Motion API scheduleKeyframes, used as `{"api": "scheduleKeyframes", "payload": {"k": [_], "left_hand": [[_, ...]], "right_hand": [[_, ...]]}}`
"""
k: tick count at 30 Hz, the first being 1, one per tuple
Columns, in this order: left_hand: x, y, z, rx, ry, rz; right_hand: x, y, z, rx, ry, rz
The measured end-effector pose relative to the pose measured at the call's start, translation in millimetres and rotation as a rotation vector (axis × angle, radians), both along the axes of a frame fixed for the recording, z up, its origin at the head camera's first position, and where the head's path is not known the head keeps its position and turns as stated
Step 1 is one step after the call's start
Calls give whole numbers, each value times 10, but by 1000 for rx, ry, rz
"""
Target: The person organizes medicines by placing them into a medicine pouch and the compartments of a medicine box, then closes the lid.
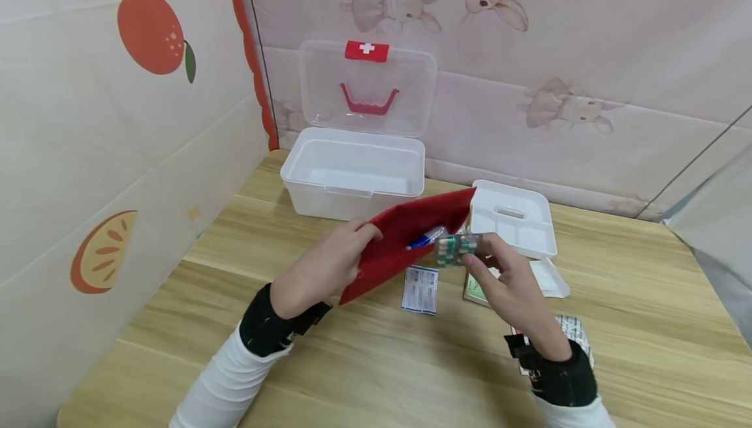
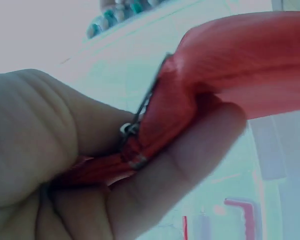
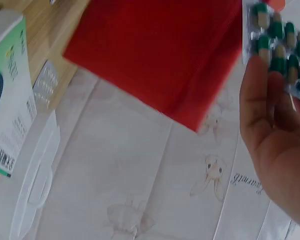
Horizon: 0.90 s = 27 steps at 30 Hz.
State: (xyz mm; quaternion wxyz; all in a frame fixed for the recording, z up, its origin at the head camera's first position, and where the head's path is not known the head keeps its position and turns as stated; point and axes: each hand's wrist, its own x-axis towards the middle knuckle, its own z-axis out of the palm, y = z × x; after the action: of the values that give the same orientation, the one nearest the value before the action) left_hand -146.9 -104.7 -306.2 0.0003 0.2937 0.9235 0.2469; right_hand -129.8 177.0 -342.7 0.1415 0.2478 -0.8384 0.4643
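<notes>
My left hand grips the left end of a red zip pouch, thumb on one side and fingers on the other. In the left wrist view the zip pull lies beside the thumb. The pouch's mouth gapes, showing a blue-and-clear item inside; its kind is unclear. My right hand pinches a blister pack of green-and-pale capsules at the mouth's near edge. In the right wrist view, the capsule pack is beside the red pouch.
Behind the pouch stands a clear first-aid box, lid up. A white compartment tray lies at right. A blue-and-white packet, a green-and-white box and a silver blister sheet are on the wooden table.
</notes>
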Motion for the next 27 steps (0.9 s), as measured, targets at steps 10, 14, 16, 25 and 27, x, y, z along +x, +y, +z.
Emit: {"api": "scheduleKeyframes", "payload": {"k": [10, 14, 16, 25, 27], "left_hand": [[-7, -143, 79, 13, -64, 10], [-41, -203, 50, -65, -58, 53], [-57, -224, 25, -99, -23, 82], [-209, -293, -61, -161, -31, 139], [-250, -304, -71, -168, -79, 157]], "right_hand": [[-168, -470, -19, -74, 145, -59], [-298, -660, -57, -37, 225, -96], [-367, -743, -101, 24, 253, -116], [-490, -862, -272, 313, 311, -208], [-504, -863, -295, 326, 329, -218]]}}
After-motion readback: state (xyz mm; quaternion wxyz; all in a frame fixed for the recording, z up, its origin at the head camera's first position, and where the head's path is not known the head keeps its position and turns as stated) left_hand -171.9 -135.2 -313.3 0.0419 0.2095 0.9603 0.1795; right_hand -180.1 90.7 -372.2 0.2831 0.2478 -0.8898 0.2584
